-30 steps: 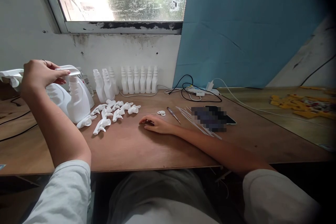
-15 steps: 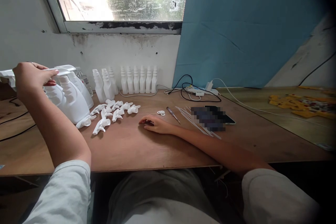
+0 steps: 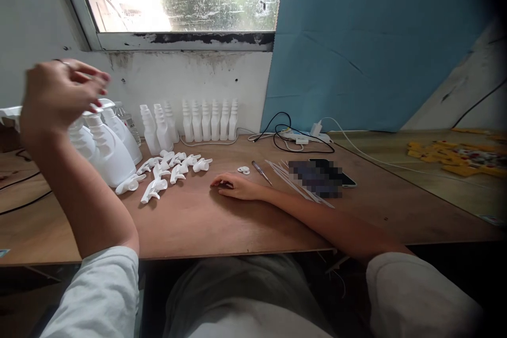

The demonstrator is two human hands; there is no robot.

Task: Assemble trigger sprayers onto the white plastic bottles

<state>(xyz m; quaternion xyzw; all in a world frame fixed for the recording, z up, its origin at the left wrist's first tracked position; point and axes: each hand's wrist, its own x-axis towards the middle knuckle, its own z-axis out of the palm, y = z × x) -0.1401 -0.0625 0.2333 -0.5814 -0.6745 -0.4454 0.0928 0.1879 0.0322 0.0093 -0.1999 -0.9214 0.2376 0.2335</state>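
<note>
My left hand (image 3: 59,95) is raised above a group of white spray bottles (image 3: 113,156) at the left. Its fingers are bent and drawn together towards the thumb. The fingertips are blurred, and I cannot make out whether anything is between them. White trigger tops sit on the bottles just below the hand. On the wooden table (image 3: 190,232), my right hand (image 3: 233,187) rests with loosely curled fingers, a gap to the thumb and nothing in it. Loose white trigger spray heads (image 3: 154,190) lie between the two hands.
Slim white bottles (image 3: 205,120) stand in a row by the wall, with several more (image 3: 160,129) to their left. Small white rings (image 3: 243,170), a screwdriver (image 3: 261,172), thin white tubes (image 3: 299,184) and a phone (image 3: 346,179) lie right of centre. Cables (image 3: 282,140) run behind.
My left hand has lifted off the top of a spray bottle and moved up, leaving the bottle standing with the others. My right hand has stayed in place.
</note>
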